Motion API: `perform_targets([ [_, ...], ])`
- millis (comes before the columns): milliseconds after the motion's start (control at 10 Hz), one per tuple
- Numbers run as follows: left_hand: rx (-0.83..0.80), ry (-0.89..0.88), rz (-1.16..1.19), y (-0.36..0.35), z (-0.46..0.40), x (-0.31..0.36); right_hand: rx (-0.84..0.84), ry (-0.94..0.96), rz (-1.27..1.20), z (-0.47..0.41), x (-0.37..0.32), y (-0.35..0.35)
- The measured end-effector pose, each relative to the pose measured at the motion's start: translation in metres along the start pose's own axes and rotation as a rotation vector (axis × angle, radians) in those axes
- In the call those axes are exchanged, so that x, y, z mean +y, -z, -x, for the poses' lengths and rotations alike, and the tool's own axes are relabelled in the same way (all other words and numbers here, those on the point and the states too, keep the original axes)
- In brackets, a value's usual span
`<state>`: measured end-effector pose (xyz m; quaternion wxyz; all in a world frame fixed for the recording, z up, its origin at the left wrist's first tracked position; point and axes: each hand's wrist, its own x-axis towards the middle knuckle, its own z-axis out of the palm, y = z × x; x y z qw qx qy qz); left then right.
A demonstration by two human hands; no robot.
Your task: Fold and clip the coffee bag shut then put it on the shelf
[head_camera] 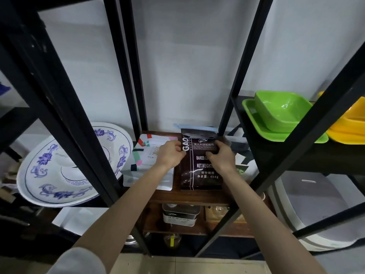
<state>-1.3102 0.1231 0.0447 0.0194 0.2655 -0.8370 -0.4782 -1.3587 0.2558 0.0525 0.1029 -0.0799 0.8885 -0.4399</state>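
Dark brown foil forms the coffee bag (199,165), which is stood upright on the wooden shelf (189,196) between black metal uprights. Its top is folded over and is held shut by a pale blue clip (194,127) laid across the fold. White lettering is printed on the front face.

The bag is gripped at its upper part from both sides. The left hand (170,155) is closed on the bag's left edge, with the fingers curled against it. The right hand (221,156) is closed on the right edge, with the thumb laid over the front face.

A white pouch (146,155) with coloured shapes is stood just beside the bag on the left, partly covered by the left forearm. Another printed package (242,153) is seen just to the right, largely hidden behind the right hand and an upright.

A large blue-and-white plate (59,171) is leaned on the neighbouring shelf to the left. A green bowl (282,111) is set in a green tray (256,123) on a higher shelf to the right, next to yellow dishes (349,127). A metal tin (180,214) is stored on the level below.
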Motion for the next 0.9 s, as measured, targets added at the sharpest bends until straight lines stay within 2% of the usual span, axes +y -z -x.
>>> perform_targets([
  [300, -0.077, -0.027, -0.142, 0.003, 0.005, -0.004, -0.044, -0.024, 0.046, 0.000, 0.008, -0.009],
  [600, -0.037, -0.107, -0.195, 0.013, 0.022, 0.004, -0.137, 0.029, 0.272, 0.005, 0.008, -0.010],
  [800, -0.018, -0.168, -0.319, 0.026, 0.043, 0.009, -0.098, 0.142, 0.432, 0.022, -0.001, -0.003],
  [900, 0.055, -0.203, -0.433, 0.040, 0.057, 0.011, -0.053, 0.264, 0.521, 0.039, -0.014, 0.001],
])
